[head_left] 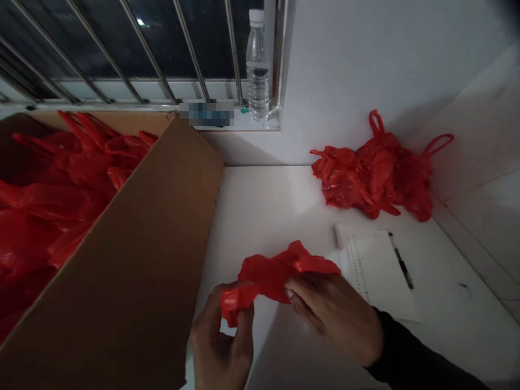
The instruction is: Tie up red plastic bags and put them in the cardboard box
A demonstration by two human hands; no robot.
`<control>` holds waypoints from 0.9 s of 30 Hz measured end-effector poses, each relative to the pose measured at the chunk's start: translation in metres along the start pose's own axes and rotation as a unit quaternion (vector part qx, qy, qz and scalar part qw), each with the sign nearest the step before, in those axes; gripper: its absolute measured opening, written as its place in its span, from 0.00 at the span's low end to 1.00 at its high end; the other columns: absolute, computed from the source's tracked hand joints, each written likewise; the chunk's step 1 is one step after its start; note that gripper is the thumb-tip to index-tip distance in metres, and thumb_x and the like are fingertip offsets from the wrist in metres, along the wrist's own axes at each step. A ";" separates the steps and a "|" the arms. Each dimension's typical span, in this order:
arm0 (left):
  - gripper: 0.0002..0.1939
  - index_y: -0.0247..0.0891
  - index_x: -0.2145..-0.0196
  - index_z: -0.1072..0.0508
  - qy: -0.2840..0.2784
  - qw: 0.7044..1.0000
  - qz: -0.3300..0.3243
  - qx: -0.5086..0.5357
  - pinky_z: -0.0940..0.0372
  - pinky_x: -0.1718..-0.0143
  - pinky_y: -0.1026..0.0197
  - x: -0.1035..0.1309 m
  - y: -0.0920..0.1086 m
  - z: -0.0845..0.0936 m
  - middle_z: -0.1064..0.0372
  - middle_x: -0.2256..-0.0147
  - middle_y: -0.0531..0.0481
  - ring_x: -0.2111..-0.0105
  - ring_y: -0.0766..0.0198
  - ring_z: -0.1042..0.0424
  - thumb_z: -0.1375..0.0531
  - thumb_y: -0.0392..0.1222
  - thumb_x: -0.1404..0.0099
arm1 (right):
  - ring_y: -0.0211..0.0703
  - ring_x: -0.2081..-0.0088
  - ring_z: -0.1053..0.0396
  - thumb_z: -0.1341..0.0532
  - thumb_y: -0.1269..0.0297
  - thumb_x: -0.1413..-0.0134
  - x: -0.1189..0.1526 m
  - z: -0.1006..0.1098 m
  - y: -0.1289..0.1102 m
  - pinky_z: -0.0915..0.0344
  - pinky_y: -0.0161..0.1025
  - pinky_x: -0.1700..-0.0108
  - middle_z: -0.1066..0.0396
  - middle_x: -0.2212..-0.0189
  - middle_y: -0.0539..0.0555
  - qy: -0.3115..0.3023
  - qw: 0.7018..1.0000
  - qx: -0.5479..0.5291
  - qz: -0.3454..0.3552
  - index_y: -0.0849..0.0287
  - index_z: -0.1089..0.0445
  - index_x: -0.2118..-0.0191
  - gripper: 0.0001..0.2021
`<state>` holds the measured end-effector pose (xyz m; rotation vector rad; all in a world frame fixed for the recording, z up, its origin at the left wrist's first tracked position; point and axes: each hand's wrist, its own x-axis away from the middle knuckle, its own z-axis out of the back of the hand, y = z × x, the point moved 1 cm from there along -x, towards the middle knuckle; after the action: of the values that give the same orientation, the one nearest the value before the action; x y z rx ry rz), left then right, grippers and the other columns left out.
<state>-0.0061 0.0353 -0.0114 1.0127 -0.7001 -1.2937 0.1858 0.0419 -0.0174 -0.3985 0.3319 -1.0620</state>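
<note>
Thin, glossy red plastic bag [280, 273], crumpled and partly bunched into a loose roll, lying low over the near middle of the white tabletop [264, 211]. Left end twisted into a tight wad, pinched between thumb and fingers of the left hand [221, 346]. Right end spread wider and flatter, pressed under the fingertips of the right hand [333, 314]. Creased throughout, handles not distinguishable.
</note>
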 end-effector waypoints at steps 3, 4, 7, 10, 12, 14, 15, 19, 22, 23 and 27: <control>0.07 0.40 0.63 0.28 -0.014 1.000 -0.012 0.001 0.35 0.72 0.65 0.001 0.000 -0.001 0.30 0.65 0.51 0.67 0.62 0.30 0.38 0.45 0.37 | 0.47 0.74 0.33 0.48 0.76 0.40 -0.001 -0.003 0.001 0.41 0.44 0.73 0.29 0.73 0.53 -0.027 0.998 0.056 -0.011 0.57 0.32 0.64 0.10; 0.08 0.40 0.63 0.29 -0.019 1.000 -0.022 -0.005 0.34 0.71 0.64 0.001 -0.001 -0.001 0.31 0.65 0.51 0.68 0.62 0.31 0.38 0.44 0.37 | 0.48 0.75 0.33 0.49 0.77 0.43 -0.001 -0.003 0.001 0.41 0.44 0.74 0.29 0.73 0.55 -0.023 0.997 0.070 -0.018 0.58 0.32 0.64 0.11; 0.08 0.41 0.63 0.32 -0.023 0.999 -0.023 -0.007 0.33 0.68 0.63 0.000 -0.006 -0.004 0.32 0.67 0.53 0.69 0.63 0.31 0.37 0.43 0.39 | 0.49 0.75 0.32 0.51 0.79 0.45 -0.006 -0.002 0.005 0.41 0.43 0.75 0.28 0.74 0.57 -0.004 0.995 0.087 -0.054 0.62 0.30 0.59 0.15; 0.12 0.42 0.56 0.31 -0.006 1.000 0.022 0.010 0.29 0.62 0.59 -0.001 -0.011 -0.005 0.29 0.59 0.49 0.60 0.58 0.27 0.38 0.44 0.37 | 0.49 0.74 0.30 0.50 0.75 0.41 -0.011 -0.004 0.010 0.38 0.43 0.74 0.25 0.70 0.58 0.003 0.993 0.078 -0.085 0.64 0.32 0.50 0.17; 0.18 0.43 0.48 0.30 0.004 1.000 0.000 -0.006 0.29 0.55 0.54 -0.002 -0.011 -0.005 0.29 0.52 0.47 0.53 0.55 0.28 0.39 0.42 0.36 | 0.51 0.68 0.27 0.49 0.77 0.44 -0.016 -0.007 0.012 0.34 0.44 0.69 0.24 0.63 0.61 -0.003 0.995 0.062 -0.082 0.62 0.34 0.46 0.21; 0.24 0.46 0.41 0.32 0.004 0.997 -0.065 -0.042 0.30 0.50 0.52 -0.002 -0.010 -0.005 0.32 0.48 0.46 0.49 0.54 0.30 0.43 0.36 0.35 | 0.52 0.65 0.26 0.48 0.81 0.48 -0.022 -0.014 0.013 0.33 0.45 0.66 0.24 0.60 0.61 -0.026 0.997 0.036 -0.070 0.60 0.32 0.51 0.20; 0.26 0.47 0.40 0.32 -0.002 0.994 -0.097 -0.053 0.31 0.49 0.53 -0.001 -0.011 -0.005 0.33 0.46 0.46 0.47 0.54 0.31 0.44 0.33 0.35 | 0.50 0.65 0.27 0.47 0.82 0.49 -0.026 -0.018 0.013 0.34 0.44 0.66 0.23 0.61 0.59 -0.039 0.997 0.021 -0.064 0.59 0.30 0.56 0.17; 0.21 0.52 0.47 0.26 -0.057 0.990 -0.124 -0.033 0.29 0.57 0.62 -0.001 -0.013 -0.003 0.37 0.49 0.48 0.49 0.59 0.31 0.42 0.33 0.34 | 0.43 0.71 0.30 0.46 0.81 0.47 -0.035 -0.035 0.019 0.39 0.39 0.71 0.26 0.72 0.51 -0.047 0.997 -0.026 -0.061 0.57 0.33 0.70 0.11; 0.10 0.46 0.58 0.25 -0.061 0.992 -0.111 0.002 0.30 0.59 0.62 -0.001 -0.009 -0.003 0.36 0.54 0.49 0.52 0.59 0.30 0.42 0.35 0.35 | 0.44 0.70 0.31 0.45 0.81 0.49 -0.032 -0.038 0.024 0.40 0.40 0.70 0.27 0.72 0.51 -0.037 0.997 -0.035 -0.063 0.56 0.35 0.73 0.11; 0.07 0.44 0.61 0.28 -0.053 0.994 -0.101 0.004 0.30 0.60 0.62 -0.001 -0.006 -0.003 0.35 0.55 0.49 0.53 0.59 0.30 0.42 0.35 0.35 | 0.44 0.69 0.31 0.45 0.81 0.51 -0.030 -0.036 0.024 0.41 0.40 0.69 0.27 0.71 0.51 -0.037 0.997 -0.037 -0.063 0.56 0.34 0.72 0.11; 0.10 0.42 0.58 0.32 -0.037 0.999 -0.039 -0.004 0.30 0.63 0.60 -0.002 0.004 -0.010 0.33 0.55 0.48 0.58 0.58 0.29 0.37 0.43 0.36 | 0.44 0.68 0.29 0.42 0.78 0.49 -0.026 -0.024 0.022 0.41 0.39 0.69 0.26 0.70 0.51 -0.039 0.995 -0.055 -0.074 0.56 0.33 0.69 0.08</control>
<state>0.0041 0.0390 -0.0122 0.9980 -0.7176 -1.4060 0.1797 0.0709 -0.0469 -0.5688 0.2965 -1.1721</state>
